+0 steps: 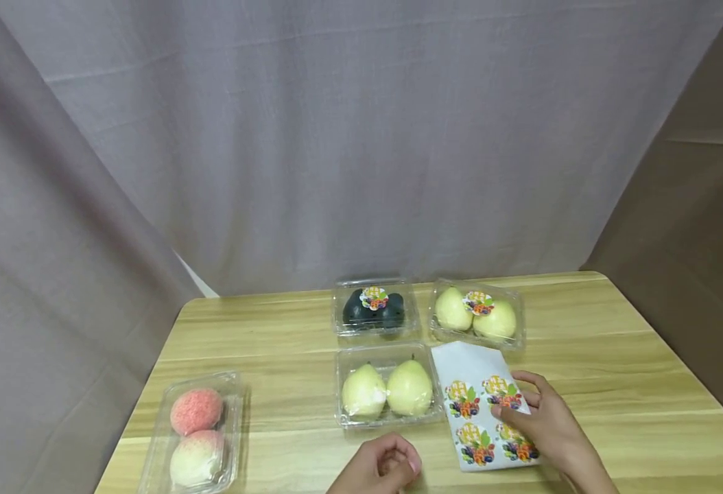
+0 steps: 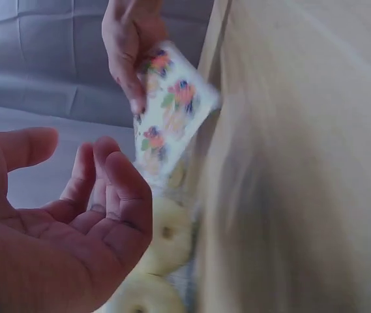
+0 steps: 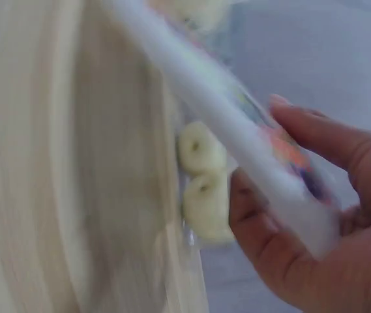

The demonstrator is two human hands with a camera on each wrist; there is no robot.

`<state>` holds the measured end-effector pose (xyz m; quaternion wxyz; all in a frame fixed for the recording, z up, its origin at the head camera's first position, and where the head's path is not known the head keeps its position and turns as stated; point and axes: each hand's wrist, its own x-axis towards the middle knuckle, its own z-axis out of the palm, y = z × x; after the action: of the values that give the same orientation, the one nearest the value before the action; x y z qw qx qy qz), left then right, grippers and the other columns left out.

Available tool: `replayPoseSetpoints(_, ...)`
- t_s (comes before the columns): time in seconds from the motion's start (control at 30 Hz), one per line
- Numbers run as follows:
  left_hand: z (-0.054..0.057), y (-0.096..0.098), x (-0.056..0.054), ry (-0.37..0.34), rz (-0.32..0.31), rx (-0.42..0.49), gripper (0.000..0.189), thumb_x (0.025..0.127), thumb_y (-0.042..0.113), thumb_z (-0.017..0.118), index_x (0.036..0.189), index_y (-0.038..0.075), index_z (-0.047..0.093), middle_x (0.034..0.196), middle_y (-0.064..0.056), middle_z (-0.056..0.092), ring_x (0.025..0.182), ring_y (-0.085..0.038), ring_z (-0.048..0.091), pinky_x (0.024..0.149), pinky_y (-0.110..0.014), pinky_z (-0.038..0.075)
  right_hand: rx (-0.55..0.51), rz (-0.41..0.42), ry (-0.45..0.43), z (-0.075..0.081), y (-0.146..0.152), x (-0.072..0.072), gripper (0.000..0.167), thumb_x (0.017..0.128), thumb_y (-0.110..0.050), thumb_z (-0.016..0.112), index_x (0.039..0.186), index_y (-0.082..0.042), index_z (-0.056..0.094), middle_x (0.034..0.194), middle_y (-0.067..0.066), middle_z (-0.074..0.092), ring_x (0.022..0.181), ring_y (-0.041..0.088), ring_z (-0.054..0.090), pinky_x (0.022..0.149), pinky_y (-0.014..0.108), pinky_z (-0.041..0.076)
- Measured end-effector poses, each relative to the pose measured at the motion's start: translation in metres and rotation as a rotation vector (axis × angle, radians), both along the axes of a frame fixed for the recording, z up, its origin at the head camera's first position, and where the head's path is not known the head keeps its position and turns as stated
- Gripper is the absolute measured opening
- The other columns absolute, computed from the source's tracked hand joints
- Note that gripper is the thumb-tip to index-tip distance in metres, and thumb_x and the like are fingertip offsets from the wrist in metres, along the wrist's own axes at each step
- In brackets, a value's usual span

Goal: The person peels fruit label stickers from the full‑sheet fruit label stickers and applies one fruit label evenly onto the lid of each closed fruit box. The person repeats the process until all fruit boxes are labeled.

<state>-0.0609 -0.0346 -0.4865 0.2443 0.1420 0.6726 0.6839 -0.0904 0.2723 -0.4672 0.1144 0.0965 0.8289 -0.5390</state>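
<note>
My right hand [image 1: 549,425] pinches the right edge of a white sheet of fruit stickers [image 1: 472,363], thumb on the printed face and fingers behind it. Colourful round fruit stickers show on its front. In the right wrist view the sheet [image 3: 218,117] is tilted and blurred. My left hand [image 1: 376,466] holds nothing at the table's front; its fingers curve loosely with the thumb apart in the left wrist view. Just beyond it sits a clear plastic box [image 1: 352,353] with two pale green pears [image 1: 409,388], no sticker visible on its lid.
At the back stand a clear box of dark fruit [image 1: 392,312] and another box of pears [image 1: 497,321], both with a fruit sticker on the lid. A clear box with two peaches [image 1: 197,412] lies at the left. Grey curtain [image 1: 361,137] hangs behind the wooden table [image 1: 281,384].
</note>
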Motion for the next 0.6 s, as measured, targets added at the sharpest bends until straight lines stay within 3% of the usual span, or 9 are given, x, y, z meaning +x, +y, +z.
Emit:
replayPoseSetpoints(0.13,0.016,0.001,-0.002,0.062,0.042,-0.024,0.015,0.098,0.013,0.066,0.106,0.000,0.068,0.088,0.006,0.064,0.077,-0.001,0.059,0.069,-0.014,0.047,-0.149,-0.071,0.019,0.011,-0.003,0.012,0.085,0.101,-0.020,0.072,0.163,0.003,0.019,0.083,0.005,0.067,0.062,0.011,0.061,0.060,0.028,0.056)
replayPoseSetpoints(0.23,0.028,0.003,-0.005,0.092,0.090,-0.058,0.019,0.100,0.017,0.067,0.114,0.003,0.066,0.097,0.003,0.067,0.091,-0.005,0.063,0.077,-0.017,0.050,-0.214,-0.117,0.004,0.019,-0.011,0.021,0.083,0.102,-0.023,0.072,0.164,-0.001,0.022,0.061,-0.006,0.045,0.048,0.007,0.047,0.051,0.024,0.051)
replayPoseSetpoints(0.33,0.037,0.005,-0.008,0.107,0.127,-0.078,0.028,0.102,0.022,0.067,0.122,0.004,0.064,0.106,0.001,0.068,0.097,-0.008,0.064,0.083,-0.021,0.051,-0.324,-0.132,-0.020,0.027,-0.021,0.028,0.083,0.103,-0.023,0.070,0.165,-0.001,0.019,0.064,-0.006,0.060,0.050,0.007,0.056,0.057,0.026,0.058)
replayPoseSetpoints(0.37,0.039,0.006,-0.009,0.115,0.134,-0.076,0.030,0.103,0.024,0.066,0.125,0.004,0.064,0.108,0.001,0.068,0.099,-0.008,0.064,0.085,-0.021,0.051,-0.328,-0.132,-0.028,0.030,-0.024,0.030,0.086,0.103,-0.024,0.071,0.165,-0.001,0.017,0.059,-0.007,0.053,0.045,0.006,0.049,0.051,0.024,0.054)
replayPoseSetpoints(0.4,0.040,0.007,-0.010,0.116,0.141,-0.067,0.031,0.103,0.024,0.066,0.127,0.004,0.064,0.110,0.000,0.068,0.101,-0.009,0.065,0.087,-0.022,0.051,-0.339,-0.131,-0.028,0.031,-0.027,0.033,0.087,0.103,-0.024,0.071,0.166,0.000,0.015,0.063,-0.003,0.063,0.045,0.006,0.049,0.051,0.024,0.054)
replayPoseSetpoints(0.43,0.042,0.009,-0.012,0.113,0.145,-0.052,0.033,0.104,0.025,0.066,0.128,0.004,0.064,0.112,-0.001,0.068,0.101,-0.009,0.065,0.089,-0.022,0.052,-0.332,-0.130,-0.033,0.032,-0.030,0.035,0.090,0.103,-0.026,0.071,0.166,0.001,0.013,0.058,-0.004,0.058,0.041,0.005,0.042,0.045,0.022,0.049)
replayPoseSetpoints(0.5,0.043,0.012,-0.014,0.105,0.155,-0.019,0.035,0.104,0.025,0.065,0.130,0.002,0.064,0.112,-0.003,0.070,0.099,-0.009,0.067,0.089,-0.022,0.054,-0.340,-0.137,-0.024,0.033,-0.036,0.039,0.091,0.103,-0.027,0.070,0.166,0.002,0.011,0.082,0.004,0.075,0.040,0.005,0.041,0.041,0.022,0.045)
replayPoseSetpoints(0.53,0.043,0.014,-0.014,0.100,0.160,-0.002,0.035,0.104,0.024,0.065,0.130,0.001,0.064,0.111,-0.004,0.071,0.096,-0.009,0.068,0.087,-0.022,0.055,-0.320,-0.145,-0.026,0.033,-0.039,0.041,0.093,0.102,-0.029,0.071,0.166,0.002,0.012,0.072,0.001,0.068,0.038,0.005,0.032,0.038,0.022,0.038)
replayPoseSetpoints(0.6,0.044,0.016,-0.016,0.095,0.174,0.024,0.032,0.104,0.021,0.066,0.126,-0.001,0.066,0.107,-0.006,0.074,0.089,-0.007,0.069,0.082,-0.020,0.056,-0.333,-0.157,-0.014,0.032,-0.046,0.044,0.090,0.102,-0.028,0.071,0.165,0.003,0.014,0.083,0.004,0.071,0.038,0.007,0.032,0.040,0.023,0.043)
